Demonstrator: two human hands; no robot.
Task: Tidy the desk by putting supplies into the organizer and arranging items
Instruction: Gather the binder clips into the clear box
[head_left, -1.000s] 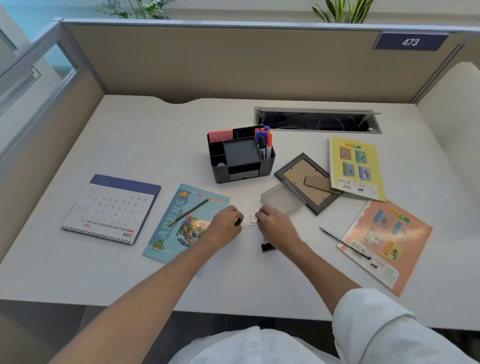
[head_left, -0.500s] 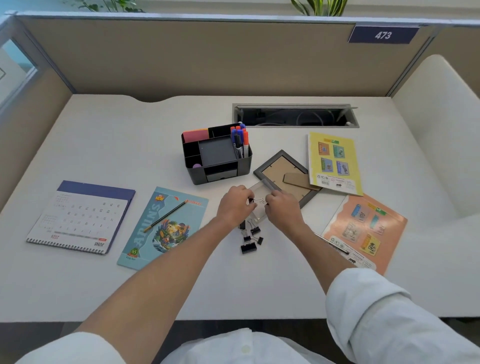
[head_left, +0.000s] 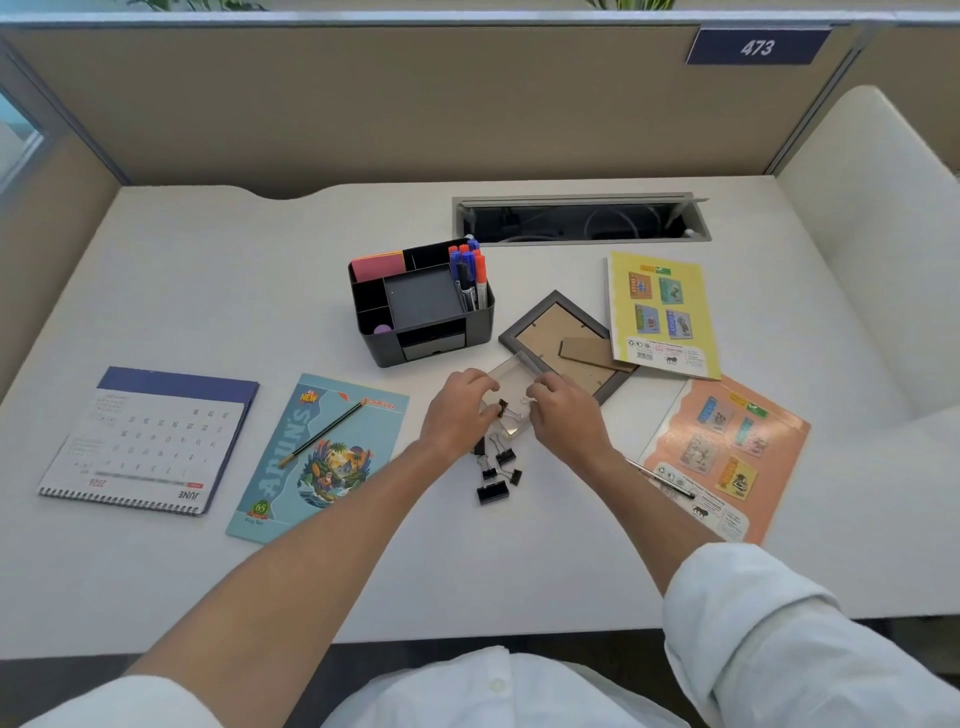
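The dark grey organizer (head_left: 422, 332) stands mid-desk with markers (head_left: 470, 275) and pink sticky notes (head_left: 379, 267) in it. Just in front of it lies a small clear plastic box (head_left: 506, 370), partly under my hands. My left hand (head_left: 457, 418) pinches a small binder clip (head_left: 503, 408) over the box. My right hand (head_left: 569, 418) faces it, fingertips curled and pinching the clip's wire end. Several black binder clips (head_left: 492, 491) lie loose on the desk just below my hands.
A picture frame (head_left: 550, 332) lies face down right of the box, by a yellow booklet (head_left: 662, 317) and an orange booklet (head_left: 727, 452) with a pen (head_left: 660, 475). On the left lie a blue notebook (head_left: 322, 467) with a pencil (head_left: 322, 434) and a calendar (head_left: 145, 441). A cable slot (head_left: 582, 218) opens at the back.
Both hands have moved away from me, from the bare desk to over the clear box, carrying a clip. Loose clips that the hands covered now show behind them.
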